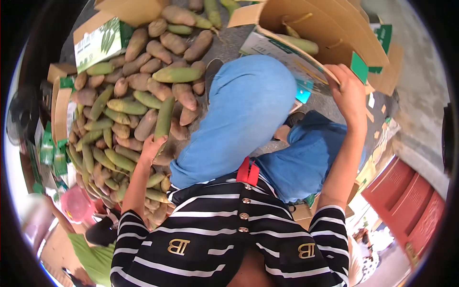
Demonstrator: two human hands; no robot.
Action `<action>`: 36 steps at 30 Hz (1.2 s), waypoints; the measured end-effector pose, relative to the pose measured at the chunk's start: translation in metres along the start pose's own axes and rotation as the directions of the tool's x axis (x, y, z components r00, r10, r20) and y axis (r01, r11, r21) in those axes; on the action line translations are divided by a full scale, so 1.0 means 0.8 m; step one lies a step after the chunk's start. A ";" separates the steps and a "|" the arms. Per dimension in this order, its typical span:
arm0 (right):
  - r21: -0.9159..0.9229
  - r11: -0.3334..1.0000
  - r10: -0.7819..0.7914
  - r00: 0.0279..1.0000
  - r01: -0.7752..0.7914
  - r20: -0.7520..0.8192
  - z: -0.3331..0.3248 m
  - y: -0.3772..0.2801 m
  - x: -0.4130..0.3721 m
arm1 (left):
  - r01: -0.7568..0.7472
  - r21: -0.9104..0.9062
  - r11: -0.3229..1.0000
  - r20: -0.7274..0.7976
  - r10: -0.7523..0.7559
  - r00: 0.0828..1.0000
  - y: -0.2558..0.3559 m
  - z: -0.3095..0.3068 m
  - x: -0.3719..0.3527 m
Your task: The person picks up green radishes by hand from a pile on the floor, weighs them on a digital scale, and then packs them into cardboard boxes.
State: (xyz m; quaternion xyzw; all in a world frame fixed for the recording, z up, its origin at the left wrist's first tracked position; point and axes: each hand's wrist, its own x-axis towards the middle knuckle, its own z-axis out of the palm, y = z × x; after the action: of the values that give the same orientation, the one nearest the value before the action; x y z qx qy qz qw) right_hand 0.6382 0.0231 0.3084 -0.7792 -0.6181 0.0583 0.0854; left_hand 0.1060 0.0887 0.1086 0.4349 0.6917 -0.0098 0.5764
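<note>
My left hand [152, 147] is closed round the lower end of a long green radish [165, 116], which points away from me over the pile. Around and under it lies a heap of radishes [138, 86], some clean green, others brown as if coated with soil. My right hand [348, 88] grips the near side wall of a cardboard box [311, 60], its fingers hooked over the edge by a green flap. Inside that box several radishes [299, 44] lie near the bottom, partly hidden by the wall.
A printed carton [103, 43] stands behind the heap, and another open carton [61, 110] is at its left. A person in a green shirt [93, 256] and pink hat [79, 203] is at lower left. At right is a red door [406, 201]. My bent knees lie between heap and box.
</note>
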 end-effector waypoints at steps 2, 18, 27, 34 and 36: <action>-0.023 1.000 -0.005 1.000 0.005 -0.002 0.001 0.003 -0.002 | -0.350 0.110 0.930 -0.023 0.354 0.935 0.062 0.016 -0.016; -0.046 0.999 -0.028 0.999 0.027 -0.021 0.001 0.007 -0.007 | -0.871 0.471 0.141 0.002 0.987 0.161 0.430 0.115 -0.032; 0.019 1.000 -0.015 1.000 0.015 0.007 -0.002 -0.003 -0.005 | -0.285 0.849 0.445 -0.022 0.569 0.822 0.193 0.021 0.133; 0.003 1.000 0.012 1.000 -0.012 0.018 -0.005 -0.009 0.000 | -0.241 0.908 0.344 -0.032 0.629 0.777 0.136 0.015 0.188; -0.007 1.000 0.011 1.000 -0.010 0.015 -0.006 -0.009 0.001 | -0.249 0.911 0.330 -0.025 0.646 0.763 0.136 0.020 0.196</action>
State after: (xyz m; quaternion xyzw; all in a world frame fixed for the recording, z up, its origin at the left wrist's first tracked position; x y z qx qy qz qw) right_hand 0.6328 0.0248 0.3148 -0.7823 -0.6148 0.0623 0.0776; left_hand 0.1924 0.2408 0.0297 0.8329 0.5326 -0.1089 0.1036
